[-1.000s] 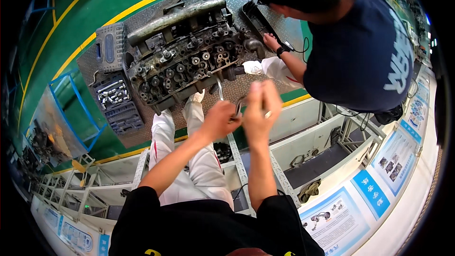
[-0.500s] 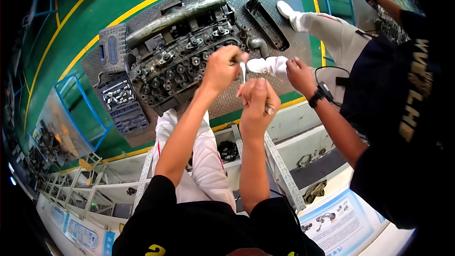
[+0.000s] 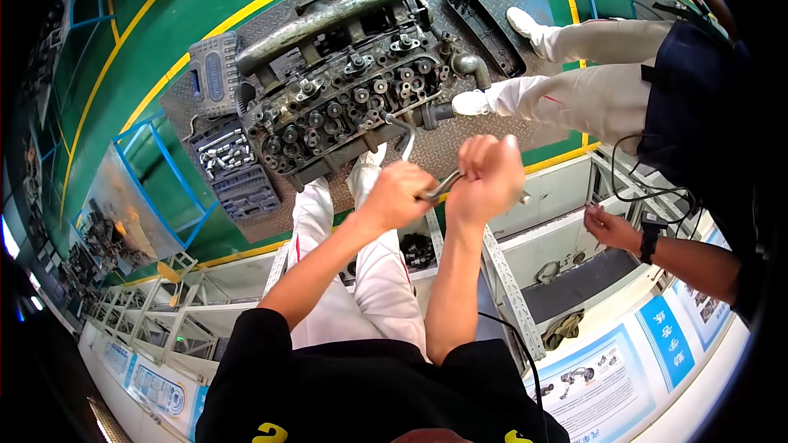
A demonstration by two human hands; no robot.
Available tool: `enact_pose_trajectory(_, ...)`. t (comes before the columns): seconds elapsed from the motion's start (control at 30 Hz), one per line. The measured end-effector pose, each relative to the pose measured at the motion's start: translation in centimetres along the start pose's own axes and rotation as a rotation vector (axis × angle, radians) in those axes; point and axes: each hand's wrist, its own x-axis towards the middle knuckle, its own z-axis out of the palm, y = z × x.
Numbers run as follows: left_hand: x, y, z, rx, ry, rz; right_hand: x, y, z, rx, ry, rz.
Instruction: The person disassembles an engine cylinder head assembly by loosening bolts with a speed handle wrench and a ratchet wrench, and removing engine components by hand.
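Both hands grip a bent metal speed wrench [image 3: 406, 138], its shiny rod curving back toward me from the near edge of a greasy cylinder head [image 3: 345, 107]. My left hand [image 3: 399, 195] is closed around its middle part. Higher and to the right, my right hand [image 3: 484, 180] is wrapped around the handle, whose round end sticks out beside the wrist. The wrench's far tip overlaps the head's near side; whether it touches cannot be made out. Valve springs and several rocker parts show on top of the head, and a long grey manifold pipe [image 3: 328, 23] runs along its far side.
An open socket case [image 3: 234, 201] with loose sockets and a grey toolbox lid [image 3: 215, 75] lie left of the head. A long black cover [image 3: 486, 30] rests to the right. A co-worker [image 3: 607, 102] stands at the right, one hand [image 3: 614, 228] near mine. White metal framing [image 3: 513, 295] runs beneath.
The wrench has swung from nearly upright to a slant, and my right hand has moved right and my left hand down. The co-worker has shifted right, one hand drawn away. The whole view has shifted slightly.
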Motion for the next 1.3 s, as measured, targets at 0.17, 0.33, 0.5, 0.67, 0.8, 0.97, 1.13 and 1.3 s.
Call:
enact_pose_trajectory(0.17,2.4,-5.1,7.0,-0.569,-0.030,-0.123,-2.1,-0.5,1.4,-0.469,-0.271,-0.064)
enact_pose_trajectory(0.33,12.7,-2.5,2.7,0.072,0.212,-0.006,-2.1,-1.9,-2.2,-0.052,-0.060,-0.071)
enact_pose_trajectory(0.5,5.7,-1.4,-2.2,0.179,0.247,-0.025,-0.4,-2.0,-2.4,-0.033,-0.145,-0.082)
enact_pose_trajectory(0.67,-0.5,-2.0,5.0,0.130,-0.029,0.025,-1.5,-1.1,-0.5,-0.281,-0.284,-0.056)
enact_pose_trajectory(0.8,10.8,-1.5,4.2,-0.126,0.040,-0.123,-2.8,-1.2,-1.3,-0.241,-0.219,-0.183)
enact_pose_trajectory(0.97,8.2,-0.3,-0.9,0.162,0.355,-0.087,0.1,-2.1,-3.3,-0.034,-0.195,-0.125)
enact_pose_trajectory(1.13,-0.2,0.8,2.2,-0.009,-0.076,-0.045,-0.3,-1.3,-0.3,-0.097,-0.283,-0.082)
enact_pose_trajectory(1.3,10.3,-1.8,5.8,-0.182,0.128,-0.067,-2.1,-1.4,-2.7,-0.265,-0.349,-0.157)
